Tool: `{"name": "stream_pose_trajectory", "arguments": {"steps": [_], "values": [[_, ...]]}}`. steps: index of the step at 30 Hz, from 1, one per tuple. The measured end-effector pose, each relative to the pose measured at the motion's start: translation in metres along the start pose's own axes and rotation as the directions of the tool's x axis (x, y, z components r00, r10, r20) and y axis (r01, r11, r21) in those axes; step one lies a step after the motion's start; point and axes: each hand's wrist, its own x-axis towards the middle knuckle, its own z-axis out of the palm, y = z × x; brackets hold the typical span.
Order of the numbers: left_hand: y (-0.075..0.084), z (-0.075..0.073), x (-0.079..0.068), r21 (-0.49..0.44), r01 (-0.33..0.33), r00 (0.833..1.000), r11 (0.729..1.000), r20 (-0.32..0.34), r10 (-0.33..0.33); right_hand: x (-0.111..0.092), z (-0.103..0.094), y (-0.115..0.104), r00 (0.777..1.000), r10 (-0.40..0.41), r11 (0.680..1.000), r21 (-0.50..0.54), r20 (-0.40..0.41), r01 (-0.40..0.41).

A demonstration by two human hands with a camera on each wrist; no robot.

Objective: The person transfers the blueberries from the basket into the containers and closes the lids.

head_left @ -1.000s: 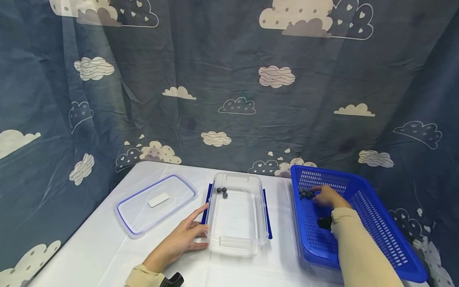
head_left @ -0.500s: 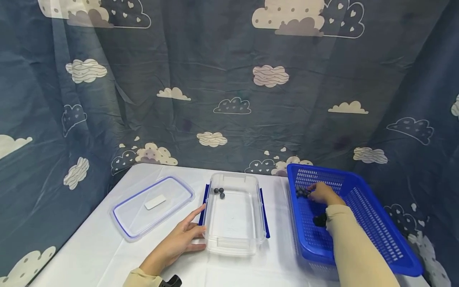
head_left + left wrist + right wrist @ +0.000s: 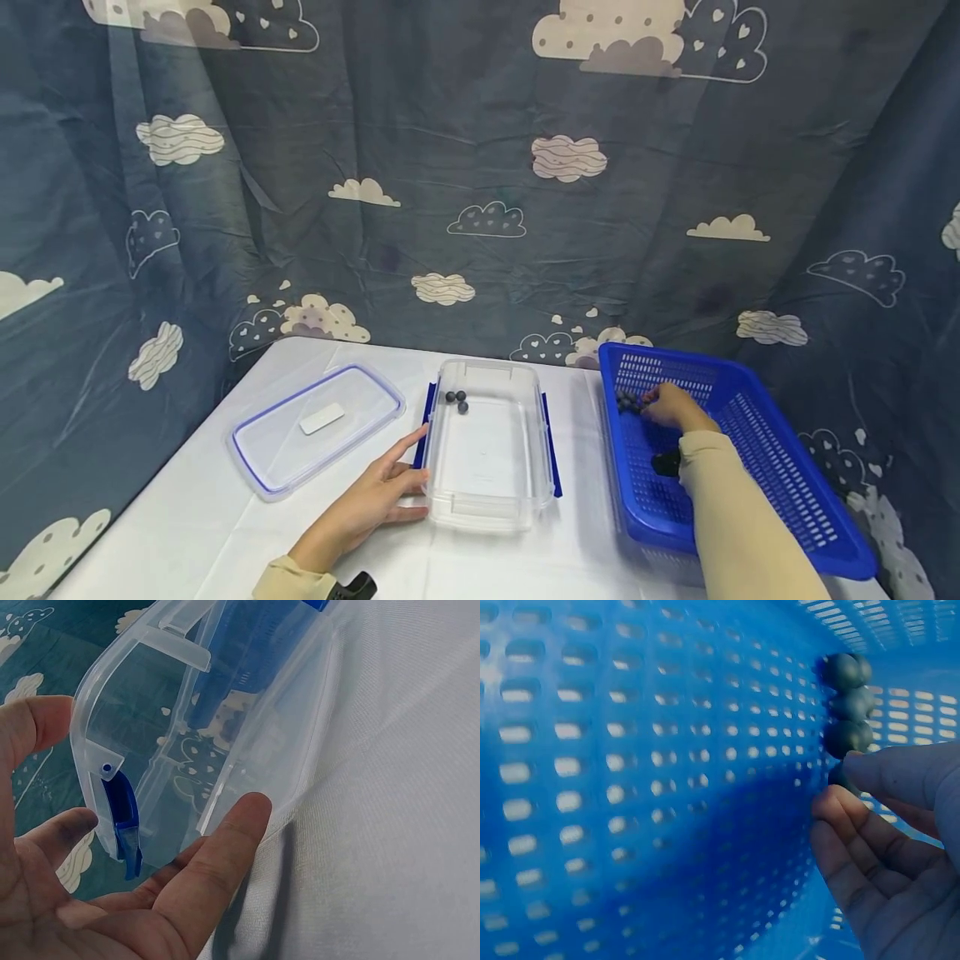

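My right hand (image 3: 675,408) reaches into the blue basket (image 3: 633,500), and its thumb and fingertips pinch a dark blueberry (image 3: 840,777), partly hidden by the thumb. Several more blueberries (image 3: 846,705) lie in a cluster just beyond it on the basket's bottom. My left hand (image 3: 375,504) has its fingers spread against the left side of the clear plastic container (image 3: 487,454). In the left wrist view, fingertips lie at the container's wall around a hanging blue latch (image 3: 124,806). Three blueberries (image 3: 456,402) sit at the container's far left corner.
A clear lid (image 3: 281,454) with a blue seal and a white label (image 3: 322,418) lies flat to the left of the container. A white cloth (image 3: 202,533) covers the table. A dark curtain (image 3: 420,108) with cloud prints hangs behind and at the sides.
The head view has shifted slightly. My right hand stays at the blueberry cluster, its fingers shifting a little among the berries. My left hand keeps its place on the container.
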Motion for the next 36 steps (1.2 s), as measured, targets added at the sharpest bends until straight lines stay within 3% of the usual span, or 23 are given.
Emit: {"name": "stream_pose_trajectory", "arguments": {"steps": [6, 16, 23, 30, 36], "values": [[-0.001, 0.001, 0.001, -0.003, 0.001, 1.000, 1.000, -0.007, -0.001, 0.000, -0.010, 0.008, 1.000, -0.008, 0.997, 0.077, -0.002, 0.008], [-0.010, 0.001, 0.002, -0.010, 0.008, 1.000, 1.000, -0.011, -0.008, -0.004, -0.030, -0.007, 0.998, -0.066, 0.993, 0.098, -0.004, 0.066], [-0.011, 0.002, 0.003, -0.015, 0.002, 1.000, 1.000, -0.011, -0.003, -0.012, -0.044, -0.034, 0.991, -0.137, 0.982, 0.128, -0.004, 0.136], [-0.007, 0.001, 0.002, -0.006, -0.005, 1.000, 1.000, -0.012, 0.005, -0.016, -0.049, -0.066, 0.980, -0.198, 0.974, 0.105, -0.022, 0.199], [-0.004, 0.001, 0.000, -0.007, -0.011, 1.000, 1.000, -0.011, 0.010, -0.014, -0.050, -0.094, 0.965, -0.261, 0.954, 0.147, -0.020, 0.261]]}}
